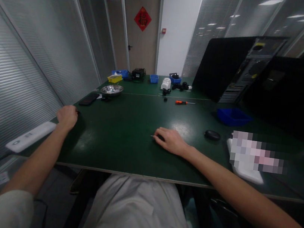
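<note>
My left hand [67, 116] is closed in a fist at the left edge of the green table [114, 139]. A small dark thing shows beside its fingers, too little of it to name. Just below that hand lies a long white power strip [31, 136]. Over the middle of the table, my right hand [169, 140] has its fingers curled and pinched together. From the fingertips pokes a thin, pale, pin-like piece [152, 136]; the rest of it is hidden. The black computer mouse [212, 135] lies to the right of this hand.
Farther back are a metal bowl [112, 90], a black phone [89, 99], an orange-handled screwdriver [182, 102], a white plastic part [166, 83] and a yellow tray [114, 78]. On the right stand a blue tray [233, 117], a white keyboard [246, 170] and a black computer case [223, 65].
</note>
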The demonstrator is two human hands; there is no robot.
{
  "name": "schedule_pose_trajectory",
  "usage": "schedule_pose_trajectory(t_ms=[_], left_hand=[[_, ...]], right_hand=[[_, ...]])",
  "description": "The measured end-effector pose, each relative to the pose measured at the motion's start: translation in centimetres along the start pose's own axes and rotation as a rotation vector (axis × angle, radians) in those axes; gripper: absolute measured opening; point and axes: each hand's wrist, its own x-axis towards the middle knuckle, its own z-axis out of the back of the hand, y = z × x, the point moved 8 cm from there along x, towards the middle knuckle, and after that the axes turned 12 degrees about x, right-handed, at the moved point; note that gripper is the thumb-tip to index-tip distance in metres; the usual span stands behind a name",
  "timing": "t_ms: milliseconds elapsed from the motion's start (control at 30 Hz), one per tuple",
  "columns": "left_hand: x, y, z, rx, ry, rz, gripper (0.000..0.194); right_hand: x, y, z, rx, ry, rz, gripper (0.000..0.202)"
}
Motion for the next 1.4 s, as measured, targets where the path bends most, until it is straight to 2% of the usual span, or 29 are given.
schedule_pose_trajectory(t_ms=[100,167,200,267,333,433,500,567,633,700,767,900,967,1067,1400], left_hand=[[0.0,0.1,0.5,0.062,-0.040,0.056,0.034],[-0.3,-1.4,1.2,0.063,-0.079,0.008,0.036],[-0.6,-2.7,1.7,0.046,-0.110,-0.043,0.035],[-1.9,-6.6,3.1,-0.017,-0.171,-0.196,0.034],[-4.2,-11.8,4.5,-0.105,-0.187,-0.394,0.033],[-9.4,-20.5,6.4,-0.260,-0.117,-0.713,0.034],[-13.2,-25.6,7.4,-0.290,-0.080,-0.888,0.034],[-16.2,-29.4,8.1,-0.271,-0.053,-1.015,0.030],[-18.1,-31.7,8.5,-0.283,-0.054,-1.089,0.025],[-18.8,-32.5,8.7,-0.348,-0.082,-1.108,0.020],[-18.6,-32.3,8.7,-0.464,-0.092,-1.095,0.017],[-17.6,-31.6,7.3,-0.710,0.047,-1.042,0.018],[-17.1,-31.5,6.5,-0.777,0.122,-0.996,0.022],[-16.8,-31.7,5.9,-0.823,0.172,-0.966,0.032],[-17.3,-31.8,6.5,-0.825,0.101,-1.043,0.021]], right_hand=[[0.0,0.1,0.1,-0.006,-0.008,0.002,0.024],[0.0,0.2,0.1,-0.002,-0.006,0.000,0.024],[0.0,0.2,0.1,0.000,-0.006,-0.003,0.023],[0.0,0.1,0.2,0.008,-0.003,-0.009,0.023],[0.0,0.1,0.2,0.015,-0.001,-0.016,0.024],[0.0,0.0,0.1,0.007,-0.014,-0.023,0.024],[0.0,0.0,0.2,-0.006,-0.030,-0.031,0.024],[-0.1,-0.2,0.2,-0.020,-0.037,-0.043,0.024],[-0.2,-0.4,0.3,-0.038,-0.048,-0.056,0.024],[-0.3,-0.5,0.4,-0.051,-0.059,-0.062,0.024],[-0.3,-0.5,0.4,-0.048,-0.053,-0.057,0.023],[-0.2,-0.6,0.4,-0.053,-0.040,-0.065,0.023],[-0.1,-0.6,0.3,-0.057,-0.030,-0.067,0.022],[-0.1,-0.5,0.3,-0.063,-0.018,-0.067,0.023],[-0.2,0.0,0.3,-0.078,-0.001,-0.034,0.023]])
